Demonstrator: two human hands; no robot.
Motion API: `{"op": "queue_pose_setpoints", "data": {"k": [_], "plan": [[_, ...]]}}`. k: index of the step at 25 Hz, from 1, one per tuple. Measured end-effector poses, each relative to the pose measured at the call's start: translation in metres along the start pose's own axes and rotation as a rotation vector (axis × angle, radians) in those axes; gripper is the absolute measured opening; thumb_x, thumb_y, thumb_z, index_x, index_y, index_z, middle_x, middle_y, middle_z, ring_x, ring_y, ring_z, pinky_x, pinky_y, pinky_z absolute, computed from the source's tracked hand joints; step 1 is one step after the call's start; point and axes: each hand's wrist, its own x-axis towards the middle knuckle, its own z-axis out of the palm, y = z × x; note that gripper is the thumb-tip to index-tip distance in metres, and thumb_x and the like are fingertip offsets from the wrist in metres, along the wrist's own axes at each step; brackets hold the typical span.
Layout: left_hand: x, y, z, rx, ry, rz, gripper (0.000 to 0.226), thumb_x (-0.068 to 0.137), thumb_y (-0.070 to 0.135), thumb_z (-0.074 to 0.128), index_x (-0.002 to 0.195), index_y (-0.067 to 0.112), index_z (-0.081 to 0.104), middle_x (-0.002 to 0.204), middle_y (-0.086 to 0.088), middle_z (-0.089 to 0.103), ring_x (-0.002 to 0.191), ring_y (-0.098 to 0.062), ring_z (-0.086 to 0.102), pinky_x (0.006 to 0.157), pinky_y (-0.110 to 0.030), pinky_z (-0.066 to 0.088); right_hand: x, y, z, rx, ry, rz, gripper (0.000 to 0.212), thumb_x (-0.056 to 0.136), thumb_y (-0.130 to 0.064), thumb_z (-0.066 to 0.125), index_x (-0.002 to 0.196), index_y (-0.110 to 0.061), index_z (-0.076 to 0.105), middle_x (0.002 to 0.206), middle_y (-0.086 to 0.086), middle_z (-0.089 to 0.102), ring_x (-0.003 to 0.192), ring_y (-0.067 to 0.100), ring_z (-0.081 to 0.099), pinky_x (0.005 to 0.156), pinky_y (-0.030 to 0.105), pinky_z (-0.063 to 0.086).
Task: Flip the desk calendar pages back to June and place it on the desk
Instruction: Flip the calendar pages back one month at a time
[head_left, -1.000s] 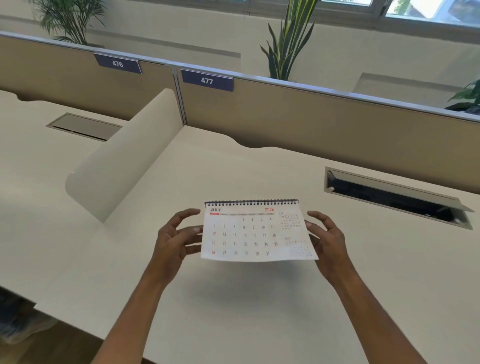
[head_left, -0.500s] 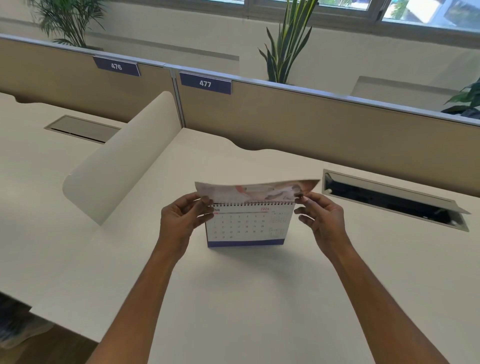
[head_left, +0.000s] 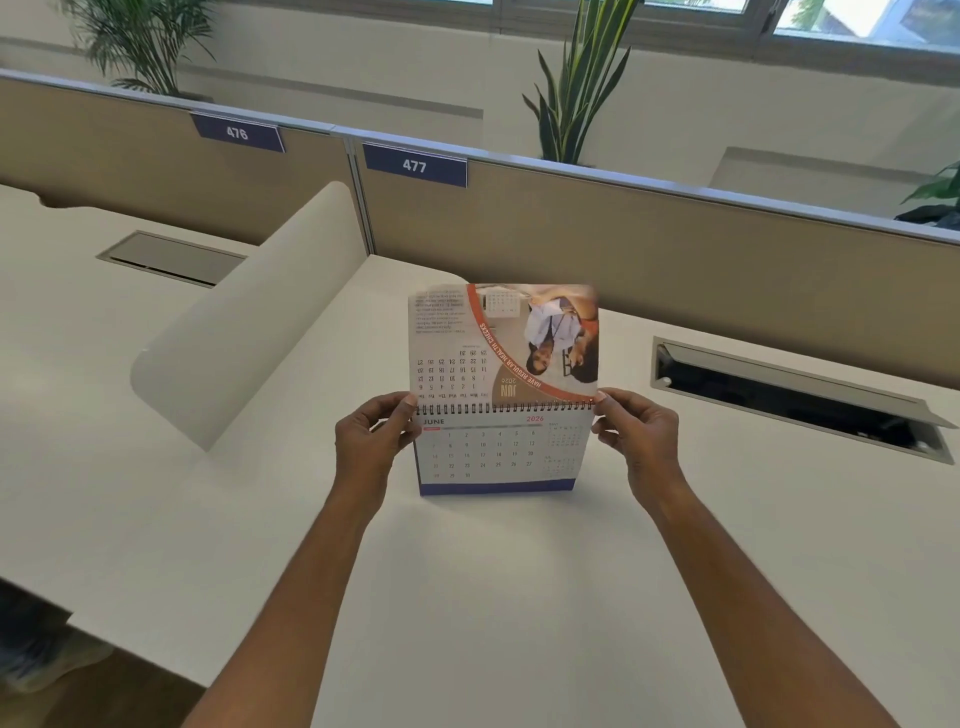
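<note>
The spiral-bound desk calendar (head_left: 498, 454) stands with its blue base on the white desk (head_left: 493, 597), its front page reading JUNE 2026. One page (head_left: 501, 343) sticks straight up above the wire binding, showing an upside-down printed picture and a small JUN grid. My left hand (head_left: 371, 441) pinches the left end of the binding at the lifted page's corner. My right hand (head_left: 641, 439) pinches the right end the same way.
A curved white divider (head_left: 249, 322) rises from the desk to the left. An open cable tray (head_left: 789, 395) lies in the desk to the right. Behind run tan partition panels (head_left: 623, 249) labelled 476 and 477, with potted plants beyond.
The JULY page that faced me has been swung up over the binding and now stands upright. The front now shows JUNE. The calendar has come down to rest on the desk.
</note>
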Motion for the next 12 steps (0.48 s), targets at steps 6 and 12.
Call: {"op": "queue_pose_setpoints", "data": {"k": [6,12], "plan": [[0.003,-0.009,0.005,-0.046,0.057,-0.037,0.011,0.092,0.017,0.075,0.092,0.006,0.075,0.089,-0.014,0.073,0.084,-0.022,0.070,0.080,-0.029,0.062,0.002,0.011,0.003,0.010,0.026,0.029,0.014,0.097,-0.023,0.068,0.097,-0.011,0.076,0.089,0.012,0.079,0.075,0.022,0.061,0.073,0.034,0.057],[0.004,-0.014,0.005,-0.035,0.109,-0.076,0.023,0.087,0.031,0.080,0.084,0.009,0.074,0.081,-0.003,0.076,0.076,-0.014,0.070,0.082,-0.035,0.060,0.001,0.020,0.007,0.008,0.080,0.055,0.025,0.095,-0.036,0.069,0.087,-0.013,0.075,0.080,0.003,0.073,0.073,0.021,0.059,0.068,0.034,0.055]]}}
